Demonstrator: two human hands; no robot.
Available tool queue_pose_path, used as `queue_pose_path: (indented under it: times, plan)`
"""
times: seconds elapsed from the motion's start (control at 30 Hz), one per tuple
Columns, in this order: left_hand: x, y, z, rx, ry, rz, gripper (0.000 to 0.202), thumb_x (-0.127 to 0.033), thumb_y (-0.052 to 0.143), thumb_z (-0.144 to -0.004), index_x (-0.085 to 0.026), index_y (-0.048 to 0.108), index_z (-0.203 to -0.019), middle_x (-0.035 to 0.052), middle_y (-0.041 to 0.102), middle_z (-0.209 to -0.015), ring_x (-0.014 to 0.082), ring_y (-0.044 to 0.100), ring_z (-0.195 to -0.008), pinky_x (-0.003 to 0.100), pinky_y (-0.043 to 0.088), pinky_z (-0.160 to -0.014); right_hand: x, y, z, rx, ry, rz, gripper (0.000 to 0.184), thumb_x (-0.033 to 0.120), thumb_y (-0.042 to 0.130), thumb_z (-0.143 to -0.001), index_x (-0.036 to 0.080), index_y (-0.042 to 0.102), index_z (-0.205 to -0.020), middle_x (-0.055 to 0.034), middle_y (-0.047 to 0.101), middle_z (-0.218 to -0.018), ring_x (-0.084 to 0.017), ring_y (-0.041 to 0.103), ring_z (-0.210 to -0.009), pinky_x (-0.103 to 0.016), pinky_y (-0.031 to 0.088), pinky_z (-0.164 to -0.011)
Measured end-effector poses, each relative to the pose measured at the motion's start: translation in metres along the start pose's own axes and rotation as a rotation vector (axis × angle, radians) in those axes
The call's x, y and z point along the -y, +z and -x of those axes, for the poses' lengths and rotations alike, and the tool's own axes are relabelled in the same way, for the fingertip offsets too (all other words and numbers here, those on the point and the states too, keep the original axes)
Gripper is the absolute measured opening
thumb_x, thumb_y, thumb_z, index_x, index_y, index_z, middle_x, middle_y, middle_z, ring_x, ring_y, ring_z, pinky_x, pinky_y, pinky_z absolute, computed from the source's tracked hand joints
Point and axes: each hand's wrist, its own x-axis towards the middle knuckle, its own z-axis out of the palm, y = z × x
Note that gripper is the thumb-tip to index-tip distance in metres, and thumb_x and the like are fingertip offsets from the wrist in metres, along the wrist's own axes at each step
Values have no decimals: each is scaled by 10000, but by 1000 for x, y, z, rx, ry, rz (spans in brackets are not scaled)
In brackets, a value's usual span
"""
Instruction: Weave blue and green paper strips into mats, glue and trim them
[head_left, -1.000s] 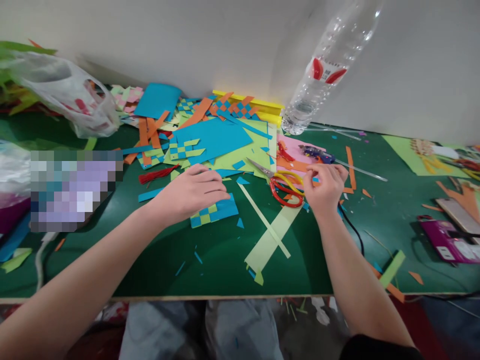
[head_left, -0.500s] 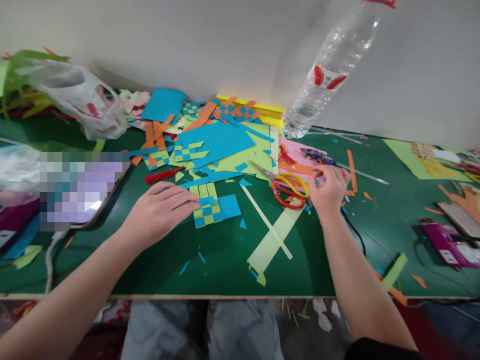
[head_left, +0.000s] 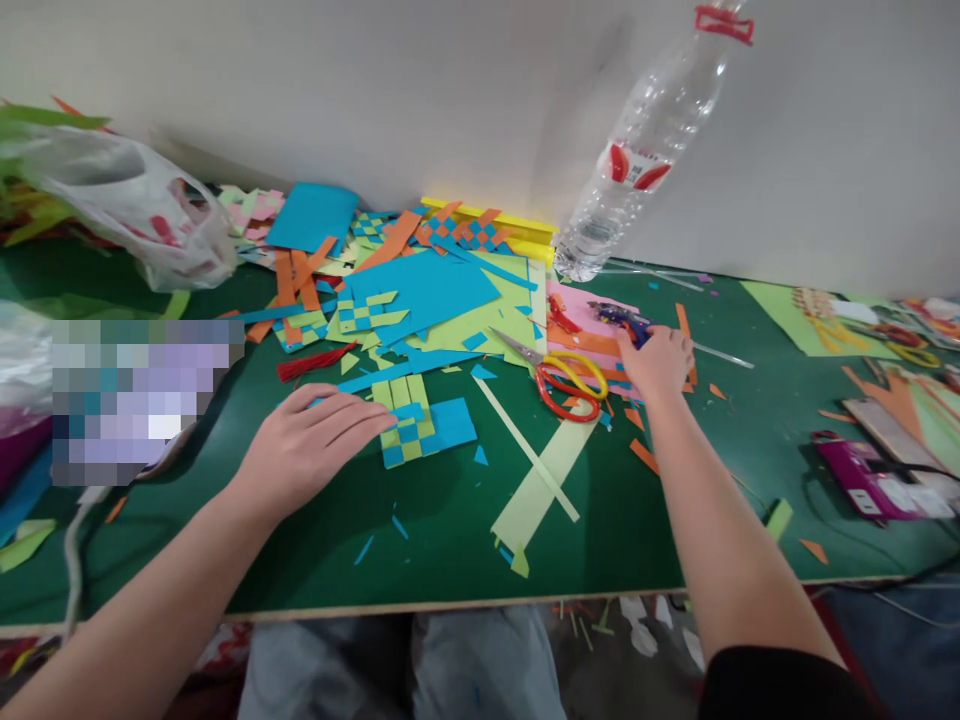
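My left hand (head_left: 315, 440) lies flat and open on the green table (head_left: 420, 560), its fingertips pressing the left edge of a small woven blue and pale green paper mat (head_left: 427, 428). My right hand (head_left: 658, 360) is further back to the right, its fingers curled onto a blue and purple glue gun (head_left: 621, 316) that lies on pink paper (head_left: 581, 300). Scissors (head_left: 568, 381) with red and yellow handles rest just left of that hand. Crossed pale green paper strips (head_left: 541, 470) lie in front of the scissors.
A heap of blue, orange and green paper pieces (head_left: 420, 285) covers the table's back. A clear plastic bottle (head_left: 645, 140) stands by the wall. A plastic bag (head_left: 127, 200) sits at far left, a blurred-out flat device (head_left: 142, 400) near it, and a purple pack (head_left: 862, 478) at right.
My left hand slid left off the woven mat, so only its fingertips touch it. My right hand moved back from beside the scissors' handles onto the glue gun.
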Motion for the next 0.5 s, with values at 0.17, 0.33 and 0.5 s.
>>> queue_pose_path:
  times: [0.17, 0.33, 0.5]
  plan:
    - [-2, 2, -4, 40, 20, -26, 229, -62, 491, -905, -225, 606, -1017, 7, 735, -1033, 169, 671, -890, 371, 475, -840, 2, 8, -18, 133, 110, 166, 690, 541, 634, -721, -13, 549, -1124, -329, 568, -1137, -433, 526, -1102, -576, 391, -910]
    - [-4, 2, -9, 18, 57, -49, 203, -52, 495, -901, -196, 622, -967, 10, 742, -992, 163, 672, -849, 362, 470, -843, -2, 13, -26, 173, 107, 130, 665, 520, 614, -737, -29, 558, -1109, -341, 576, -1090, -427, 562, -1041, -548, 437, -851]
    - [-5, 4, -8, 52, -18, -20, 271, -82, 439, -920, -242, 656, -943, -2, 740, -994, 158, 679, -855, 368, 463, -851, -1, 2, -24, 86, 33, 93, 616, 457, 514, -827, -60, 486, -1159, -363, 517, -1169, -445, 475, -1164, -576, 399, -917]
